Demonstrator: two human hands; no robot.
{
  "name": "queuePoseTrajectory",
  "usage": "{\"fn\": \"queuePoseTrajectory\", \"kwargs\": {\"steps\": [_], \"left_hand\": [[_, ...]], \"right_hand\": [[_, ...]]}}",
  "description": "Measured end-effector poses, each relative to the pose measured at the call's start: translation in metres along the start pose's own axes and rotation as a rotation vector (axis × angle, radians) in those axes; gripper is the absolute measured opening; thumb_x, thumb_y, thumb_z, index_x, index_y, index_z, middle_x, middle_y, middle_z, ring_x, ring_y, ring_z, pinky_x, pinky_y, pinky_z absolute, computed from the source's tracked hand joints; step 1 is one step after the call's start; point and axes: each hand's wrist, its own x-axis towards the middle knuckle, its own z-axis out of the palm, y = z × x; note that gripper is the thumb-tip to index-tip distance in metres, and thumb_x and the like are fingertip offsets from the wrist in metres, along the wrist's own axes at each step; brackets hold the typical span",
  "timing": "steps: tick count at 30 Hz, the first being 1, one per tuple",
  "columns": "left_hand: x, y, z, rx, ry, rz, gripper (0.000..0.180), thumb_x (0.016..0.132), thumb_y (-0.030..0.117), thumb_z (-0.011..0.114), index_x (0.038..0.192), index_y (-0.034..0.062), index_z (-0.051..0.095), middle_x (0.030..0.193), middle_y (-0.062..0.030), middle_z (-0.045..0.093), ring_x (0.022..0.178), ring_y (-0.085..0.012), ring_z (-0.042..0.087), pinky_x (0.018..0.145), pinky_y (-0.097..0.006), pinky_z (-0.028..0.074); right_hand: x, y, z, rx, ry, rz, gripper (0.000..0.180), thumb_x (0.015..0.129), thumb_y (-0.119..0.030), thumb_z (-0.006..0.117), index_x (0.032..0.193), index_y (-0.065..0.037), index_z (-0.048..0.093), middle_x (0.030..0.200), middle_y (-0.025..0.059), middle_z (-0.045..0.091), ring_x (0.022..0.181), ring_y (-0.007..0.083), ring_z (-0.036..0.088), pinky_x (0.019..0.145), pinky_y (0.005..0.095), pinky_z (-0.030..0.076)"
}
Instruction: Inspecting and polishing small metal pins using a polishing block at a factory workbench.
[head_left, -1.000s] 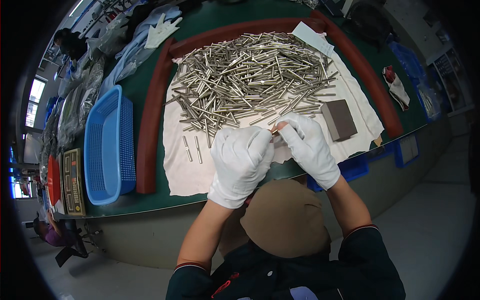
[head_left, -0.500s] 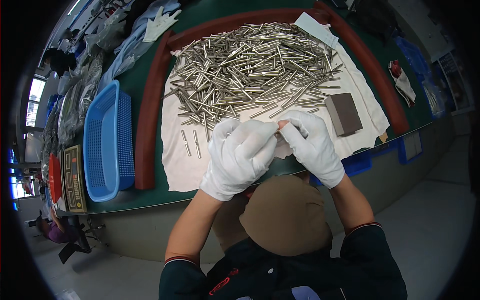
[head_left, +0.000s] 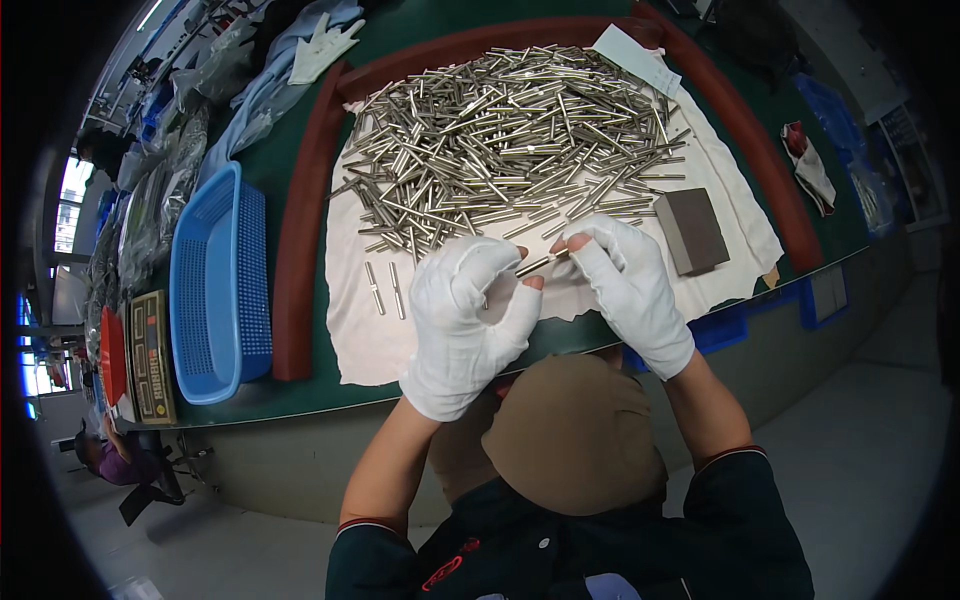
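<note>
A short, shiny metal rod is pinched at its right end between the thumb and fingers of my right hand. Its free left end points toward my left hand, whose thumb and forefinger stand apart around that end, apparently without touching it. Both hands wear white gloves with bare fingertips showing. Beyond them spreads a large heap of similar metal rods on a white cloth. Two single rods lie side by side, left of my left hand.
A dark brown block sits right of my right hand. Red-brown rails frame the cloth on three sides. Left of them stands a blue basket, beside a calculator-like box. Paper lies at the back right; a person sits far left.
My left thumb and forefinger have parted and drawn back to the left, exposing the rod between the hands. My right hand keeps its pinch near the same place.
</note>
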Motion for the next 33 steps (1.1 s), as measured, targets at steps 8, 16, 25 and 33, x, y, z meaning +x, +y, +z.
{"fn": "queuePoseTrajectory", "kwargs": {"steps": [8,16,25,33], "left_hand": [[-0.0009,-0.0014,0.0046,0.015,-0.017,-0.055,0.017,0.076,0.005,0.072,0.090,0.0093,0.062,0.079,-0.0050,0.061,0.067,-0.0239,0.056,0.066,-0.036,0.042],[-0.0037,-0.0027,0.0069,-0.023,0.001,-0.092,0.017,0.076,0.006,0.072,0.089,0.0095,0.062,0.077,-0.0046,0.060,0.067,-0.0242,0.055,0.065,-0.036,0.041],[-0.0057,-0.0031,0.0061,0.004,-0.009,-0.105,0.018,0.076,0.006,0.073,0.090,0.0094,0.062,0.079,-0.0055,0.062,0.070,-0.0258,0.057,0.067,-0.037,0.042],[-0.0033,-0.0022,0.0061,-0.030,0.035,-0.112,0.018,0.076,0.005,0.073,0.090,0.0083,0.061,0.077,-0.0062,0.061,0.067,-0.0254,0.057,0.065,-0.036,0.043]], "right_hand": [[0.0008,0.0053,0.0002,-0.079,0.003,0.026,0.025,0.099,-0.019,0.051,0.096,0.002,0.064,0.082,0.0049,0.063,0.077,0.0085,0.058,0.070,0.0232,0.044],[0.0006,0.0051,0.0010,-0.105,0.004,-0.004,0.025,0.099,-0.020,0.051,0.097,0.002,0.064,0.082,0.0042,0.063,0.076,0.0079,0.056,0.068,0.0226,0.043],[0.0014,0.0064,0.0012,-0.084,-0.018,-0.028,0.026,0.100,-0.020,0.050,0.099,0.003,0.063,0.084,0.0069,0.064,0.077,0.0107,0.060,0.072,0.0245,0.046],[0.0012,0.0030,0.0021,-0.095,-0.021,0.005,0.026,0.100,-0.020,0.050,0.099,0.003,0.063,0.082,0.0069,0.063,0.077,0.0109,0.061,0.072,0.0250,0.047]]}}
